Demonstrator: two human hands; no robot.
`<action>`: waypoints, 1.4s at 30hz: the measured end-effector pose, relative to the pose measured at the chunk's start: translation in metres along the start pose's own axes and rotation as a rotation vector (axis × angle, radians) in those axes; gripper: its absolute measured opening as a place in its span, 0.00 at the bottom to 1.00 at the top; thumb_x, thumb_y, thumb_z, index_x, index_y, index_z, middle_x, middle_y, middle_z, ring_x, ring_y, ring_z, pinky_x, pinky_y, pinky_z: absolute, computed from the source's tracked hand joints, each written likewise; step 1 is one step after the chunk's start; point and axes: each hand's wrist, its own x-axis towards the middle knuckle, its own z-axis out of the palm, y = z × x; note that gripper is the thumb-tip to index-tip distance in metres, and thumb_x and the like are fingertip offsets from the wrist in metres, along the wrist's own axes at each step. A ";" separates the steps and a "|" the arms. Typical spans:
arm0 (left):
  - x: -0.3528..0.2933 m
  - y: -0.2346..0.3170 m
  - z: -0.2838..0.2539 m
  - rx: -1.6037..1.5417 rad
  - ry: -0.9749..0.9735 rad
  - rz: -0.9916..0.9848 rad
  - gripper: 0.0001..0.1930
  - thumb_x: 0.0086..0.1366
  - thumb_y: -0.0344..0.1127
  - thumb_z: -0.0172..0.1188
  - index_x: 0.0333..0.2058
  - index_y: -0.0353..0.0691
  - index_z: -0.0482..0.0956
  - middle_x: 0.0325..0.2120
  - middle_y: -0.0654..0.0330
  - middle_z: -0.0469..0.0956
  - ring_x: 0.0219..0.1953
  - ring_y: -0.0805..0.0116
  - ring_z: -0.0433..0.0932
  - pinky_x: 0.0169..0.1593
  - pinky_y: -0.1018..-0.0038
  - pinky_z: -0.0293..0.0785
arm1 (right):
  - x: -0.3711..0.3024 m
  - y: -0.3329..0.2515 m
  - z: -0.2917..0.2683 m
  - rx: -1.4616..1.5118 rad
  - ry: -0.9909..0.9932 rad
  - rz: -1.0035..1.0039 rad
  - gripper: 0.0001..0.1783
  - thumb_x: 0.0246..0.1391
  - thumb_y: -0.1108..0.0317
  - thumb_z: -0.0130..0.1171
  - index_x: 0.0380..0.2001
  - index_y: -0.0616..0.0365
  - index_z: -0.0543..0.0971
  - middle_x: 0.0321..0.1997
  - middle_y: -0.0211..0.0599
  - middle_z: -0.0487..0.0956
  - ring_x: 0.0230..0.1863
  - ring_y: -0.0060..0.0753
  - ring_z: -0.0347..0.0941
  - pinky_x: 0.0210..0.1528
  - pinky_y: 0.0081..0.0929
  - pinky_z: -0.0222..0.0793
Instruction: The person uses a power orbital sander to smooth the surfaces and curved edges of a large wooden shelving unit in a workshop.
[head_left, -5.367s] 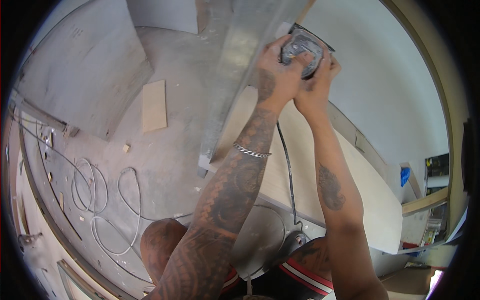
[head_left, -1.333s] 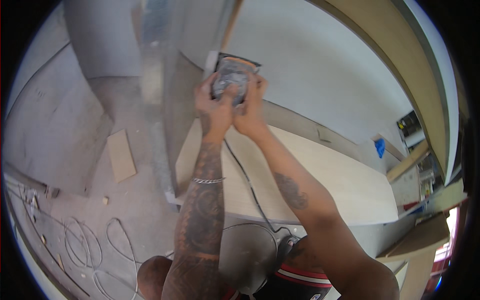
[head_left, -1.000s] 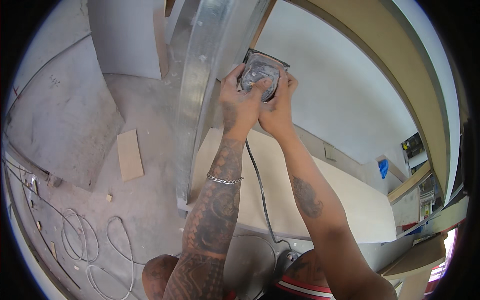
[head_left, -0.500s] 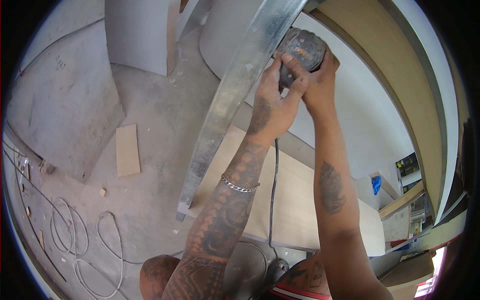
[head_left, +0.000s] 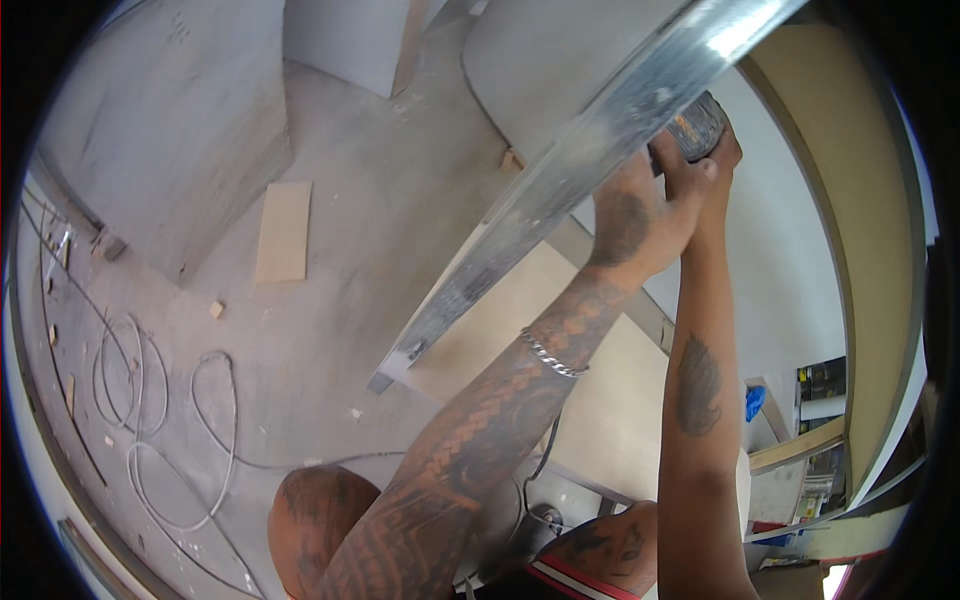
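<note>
Both my arms reach up to the upper right. My left hand [head_left: 632, 212] and my right hand [head_left: 712, 160] are wrapped together around a small grey power tool [head_left: 697, 125], pressing it against a long galvanised metal stud [head_left: 560, 190]. The stud runs diagonally from the floor near the middle up past the top right. Most of the tool is hidden behind the stud and my fingers. A black cord [head_left: 545, 455] hangs down between my forearms toward my knees.
Concrete floor [head_left: 340, 260] with loose white cable loops [head_left: 150, 400] at left, a small wooden board [head_left: 284, 230], and scraps. A pale sheet [head_left: 560, 340] lies under the stud. White wall panels stand at top and right. A blue object [head_left: 754, 402] sits at right.
The view has tilted and my hands with the tool have shifted to the upper right along the stud. The stud now crosses in front of the tool, hiding more of it.
</note>
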 end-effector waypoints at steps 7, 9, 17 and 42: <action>-0.020 0.000 -0.016 0.300 0.177 -0.400 0.46 0.56 0.53 0.66 0.60 0.23 0.56 0.53 0.37 0.64 0.58 0.43 0.63 0.62 0.52 0.60 | -0.070 0.009 0.039 -0.031 -0.008 -0.128 0.46 0.50 0.53 0.69 0.65 0.60 0.58 0.61 0.58 0.58 0.63 0.58 0.58 0.61 0.45 0.60; -0.024 -0.003 -0.023 0.186 0.222 -0.450 0.45 0.53 0.53 0.69 0.58 0.24 0.59 0.52 0.38 0.65 0.59 0.44 0.62 0.61 0.52 0.60 | -0.085 0.005 0.048 0.124 0.004 -0.010 0.41 0.55 0.57 0.64 0.65 0.60 0.56 0.61 0.56 0.58 0.64 0.55 0.56 0.64 0.43 0.56; -0.045 -0.024 -0.028 0.270 0.347 -0.441 0.46 0.48 0.53 0.73 0.55 0.24 0.62 0.52 0.39 0.65 0.57 0.46 0.65 0.59 0.55 0.66 | -0.126 0.050 0.066 -0.109 -0.105 -0.107 0.38 0.56 0.60 0.60 0.65 0.60 0.56 0.61 0.55 0.56 0.66 0.54 0.52 0.67 0.42 0.51; -0.037 -0.014 -0.050 0.152 0.285 -0.443 0.41 0.47 0.45 0.75 0.49 0.20 0.65 0.44 0.44 0.73 0.46 0.58 0.77 0.47 0.66 0.77 | -0.130 0.022 0.076 -0.009 -0.003 -0.118 0.38 0.56 0.58 0.58 0.65 0.63 0.57 0.59 0.56 0.58 0.63 0.55 0.51 0.65 0.44 0.50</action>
